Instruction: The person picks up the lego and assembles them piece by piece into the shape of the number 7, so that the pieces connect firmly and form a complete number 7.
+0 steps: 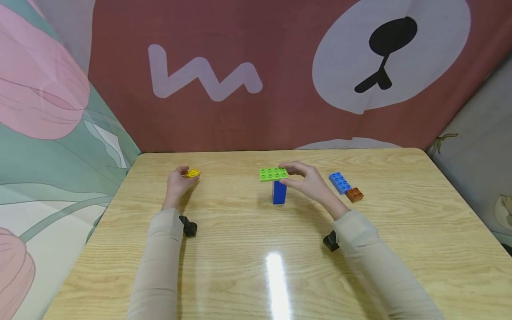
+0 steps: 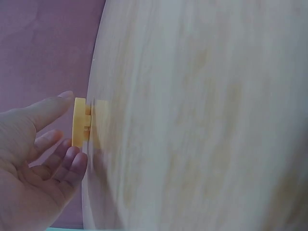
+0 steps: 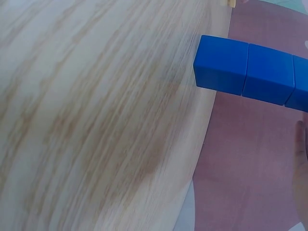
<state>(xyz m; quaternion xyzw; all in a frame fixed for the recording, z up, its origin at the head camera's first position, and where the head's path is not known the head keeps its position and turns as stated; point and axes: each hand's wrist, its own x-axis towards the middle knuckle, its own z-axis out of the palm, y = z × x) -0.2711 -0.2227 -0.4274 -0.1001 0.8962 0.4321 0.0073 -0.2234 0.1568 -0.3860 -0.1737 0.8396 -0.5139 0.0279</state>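
Note:
My right hand (image 1: pixel 306 180) grips the right end of a lime-green building brick (image 1: pixel 273 174) between thumb and fingers in the head view. The green brick lies flat across the top of an upright blue brick stack (image 1: pixel 279 192). Seen from the right wrist, the blue stack (image 3: pixel 245 70) shows several cube-like blocks in a row, its top end cut off by the frame. Over on the left, my left hand (image 1: pixel 179 182) pinches a small yellow brick (image 1: pixel 194 173). The left wrist view has this yellow brick (image 2: pixel 79 122) between the thumb and the fingertips.
Right of the stack lie a lighter blue studded brick (image 1: pixel 340 182) and a brown brick (image 1: pixel 354 194), end to end. The wooden table (image 1: pixel 232 249) ends at a red-brown cloth backdrop (image 1: pixel 280 120). Black wrist devices (image 1: pixel 189 226) sit by both sleeves.

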